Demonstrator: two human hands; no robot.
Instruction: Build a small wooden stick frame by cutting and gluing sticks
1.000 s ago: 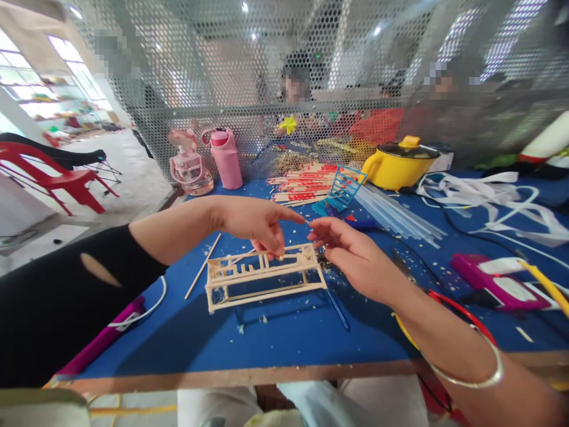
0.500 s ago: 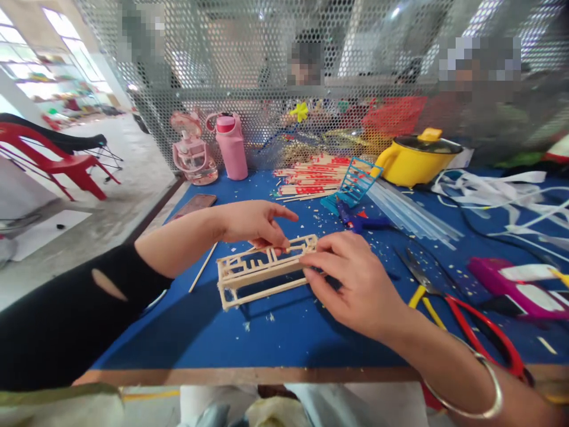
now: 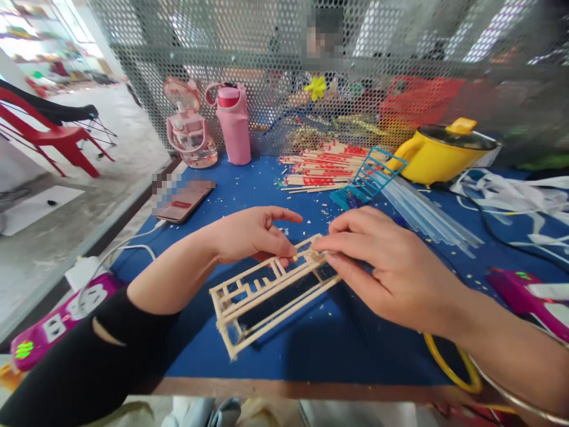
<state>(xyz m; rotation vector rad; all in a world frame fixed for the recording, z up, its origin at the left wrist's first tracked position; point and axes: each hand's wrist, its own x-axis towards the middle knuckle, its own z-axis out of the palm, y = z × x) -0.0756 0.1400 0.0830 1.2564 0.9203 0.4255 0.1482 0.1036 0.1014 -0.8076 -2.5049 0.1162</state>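
A small frame of pale wooden sticks (image 3: 267,295) is held at a slant above the blue table, its left end lower and nearer me. My left hand (image 3: 267,234) pinches its far long side with thumb and fingers, the index finger stretched out above. At the right end, the fingertips of my right hand (image 3: 377,261) close on the corner of the frame. Short sticks form a pattern inside the upper face. Whether the right fingers also hold a small loose piece is too hidden to tell.
Behind lie a pile of red-tipped sticks (image 3: 324,166), a blue plastic rack (image 3: 371,175), clear glue sticks (image 3: 427,210) and a yellow pot (image 3: 440,155). Two pink bottles (image 3: 235,127) stand by the mesh screen. A phone (image 3: 186,201) and purple power strip (image 3: 57,323) are at left.
The wooden frame has tilted, its left end coming down and nearer, showing more of its open side. Both hands stay on it. The view has shifted, and the left power strip has come into sight.
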